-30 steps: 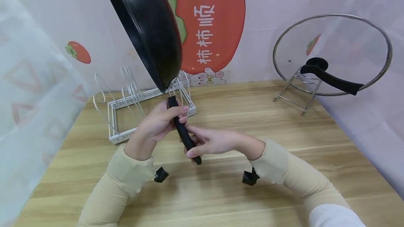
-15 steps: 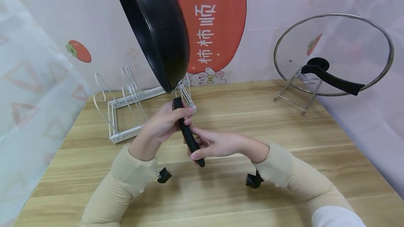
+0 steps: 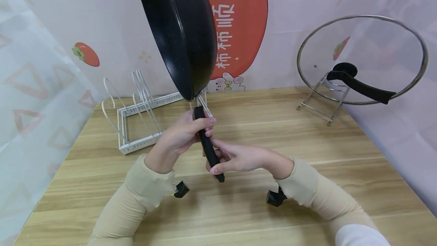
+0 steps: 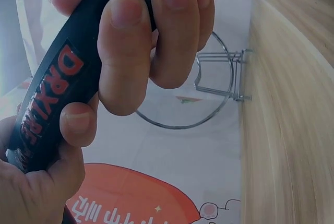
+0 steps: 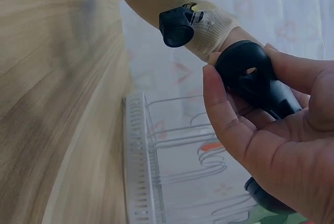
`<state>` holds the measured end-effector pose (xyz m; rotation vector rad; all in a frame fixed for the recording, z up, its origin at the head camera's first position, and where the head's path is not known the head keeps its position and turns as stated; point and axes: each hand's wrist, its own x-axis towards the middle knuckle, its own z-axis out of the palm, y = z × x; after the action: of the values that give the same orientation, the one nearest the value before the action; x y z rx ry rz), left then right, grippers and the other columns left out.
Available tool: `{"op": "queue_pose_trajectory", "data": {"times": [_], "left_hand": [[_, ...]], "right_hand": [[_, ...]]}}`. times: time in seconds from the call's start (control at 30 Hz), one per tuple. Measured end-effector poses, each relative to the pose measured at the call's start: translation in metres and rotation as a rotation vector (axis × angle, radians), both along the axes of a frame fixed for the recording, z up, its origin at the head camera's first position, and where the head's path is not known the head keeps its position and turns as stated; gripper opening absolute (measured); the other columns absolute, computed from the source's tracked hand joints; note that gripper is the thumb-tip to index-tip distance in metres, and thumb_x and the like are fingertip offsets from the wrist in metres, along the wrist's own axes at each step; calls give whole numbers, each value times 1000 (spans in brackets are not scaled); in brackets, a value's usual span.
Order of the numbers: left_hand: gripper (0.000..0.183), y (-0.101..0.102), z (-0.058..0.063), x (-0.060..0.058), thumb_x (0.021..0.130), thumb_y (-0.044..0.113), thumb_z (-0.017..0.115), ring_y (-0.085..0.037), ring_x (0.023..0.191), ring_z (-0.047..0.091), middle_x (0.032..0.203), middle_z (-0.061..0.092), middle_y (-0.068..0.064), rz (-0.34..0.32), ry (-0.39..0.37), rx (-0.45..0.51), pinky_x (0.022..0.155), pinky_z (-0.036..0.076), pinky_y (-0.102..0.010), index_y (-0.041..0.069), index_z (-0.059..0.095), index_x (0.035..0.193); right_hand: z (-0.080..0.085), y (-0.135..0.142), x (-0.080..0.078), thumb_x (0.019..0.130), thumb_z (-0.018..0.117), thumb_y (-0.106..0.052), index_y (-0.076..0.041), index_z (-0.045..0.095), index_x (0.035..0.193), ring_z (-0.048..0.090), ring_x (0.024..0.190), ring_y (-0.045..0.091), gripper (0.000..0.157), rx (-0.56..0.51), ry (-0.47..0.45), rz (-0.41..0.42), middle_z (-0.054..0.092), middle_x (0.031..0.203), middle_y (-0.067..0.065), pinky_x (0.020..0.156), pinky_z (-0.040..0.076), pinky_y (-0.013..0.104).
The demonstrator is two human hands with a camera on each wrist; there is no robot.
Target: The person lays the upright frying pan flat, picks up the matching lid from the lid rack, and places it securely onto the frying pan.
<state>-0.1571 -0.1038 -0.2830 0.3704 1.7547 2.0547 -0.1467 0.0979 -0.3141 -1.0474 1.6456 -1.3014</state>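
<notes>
Above the wooden table (image 3: 239,217), a black pan (image 3: 194,37) held up two-handed.
The right hand (image 3: 237,158) grasps the handle (image 3: 209,149) near its tip, the left hand (image 3: 181,134) close to the pan body. Likely rigid, smooth-sided and top-heavy, it seems best held by the handle, hands spaced apart. Beyond stands the white wire rack (image 3: 140,144).

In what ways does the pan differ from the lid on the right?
Look: the pan is black and opaque; the lid is transparent, with a metal rim.
Support: the left hand and right hand hold the pan in the air; the lid rests on a stand.
Shared: the pan's handle and the lid's handle are both black.
</notes>
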Motion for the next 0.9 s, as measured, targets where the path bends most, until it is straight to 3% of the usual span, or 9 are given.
{"op": "queue_pose_trajectory", "data": {"times": [0.33,0.6,0.9], "left_hand": [[12,8,0,0,97,5,56,-12,63,52,70,52,-1,-15,3,-12,65,45,-29,3,45,93],[12,11,3,-3,97,8,57,-13,63,52,70,52,-1,-26,44,-52,65,46,-29,1,48,93],[12,17,7,-6,98,7,57,-14,63,52,69,52,-2,-29,57,-33,64,44,-28,1,47,94]], "right_hand": [[-3,5,2,101,59,3,4,27,140,62,90,17,50,-13,17,-5,61,101,7,85,52,31],[1,9,3,100,61,3,3,21,147,62,89,18,62,-3,44,-25,60,98,6,84,52,31],[7,14,2,100,63,1,3,19,148,63,90,21,65,5,41,-41,61,100,8,86,52,33]]}}
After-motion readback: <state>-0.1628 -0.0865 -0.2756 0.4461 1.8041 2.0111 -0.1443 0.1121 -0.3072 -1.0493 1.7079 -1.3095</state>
